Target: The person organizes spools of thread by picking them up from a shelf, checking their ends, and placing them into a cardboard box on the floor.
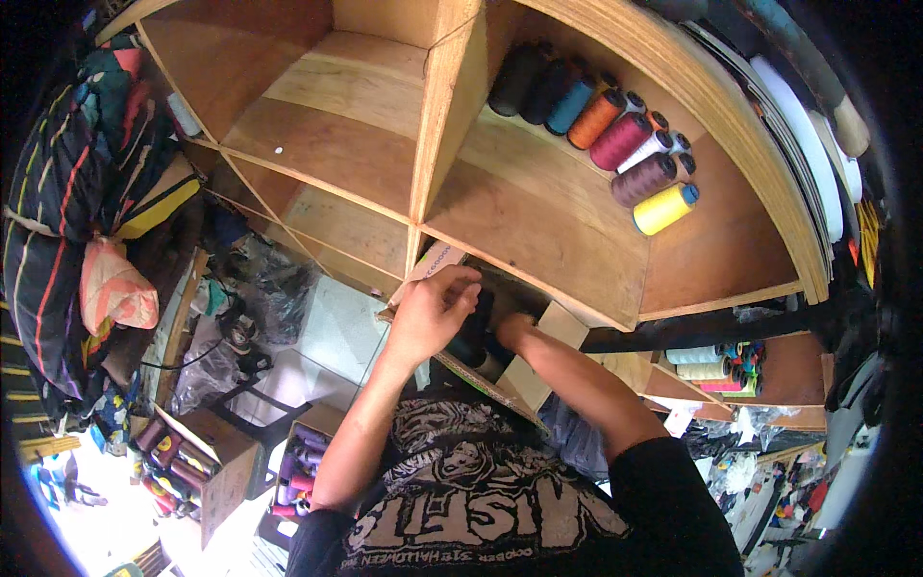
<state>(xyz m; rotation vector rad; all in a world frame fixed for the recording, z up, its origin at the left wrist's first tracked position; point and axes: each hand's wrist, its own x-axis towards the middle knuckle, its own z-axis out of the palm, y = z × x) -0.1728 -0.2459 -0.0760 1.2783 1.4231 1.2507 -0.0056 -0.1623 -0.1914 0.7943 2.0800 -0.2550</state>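
An uptilted cardboard box (527,385) rests against my body below the shelf, its flaps spread. Dark spool-like shapes (473,337) show inside, too shadowed to make out well. My left hand (435,310) is over the box's left side, beside a raised cardboard flap (437,258). Its fingers are loosely bent, thumb apart from the forefinger, and nothing shows between them. My right hand (515,332) reaches into the box from the right; its fingers are hidden in the dark inside. Above, thread spools (620,140) of several colours stand grouped in the right shelf compartment.
The wooden shelf's dividers and front edge (529,279) lie just beyond my hands. A box of thread cones (226,471) and a second box of spools (306,457) sit at lower left. Bundled dark cloth (67,212) hangs left. More spools (716,368) fill a lower right shelf.
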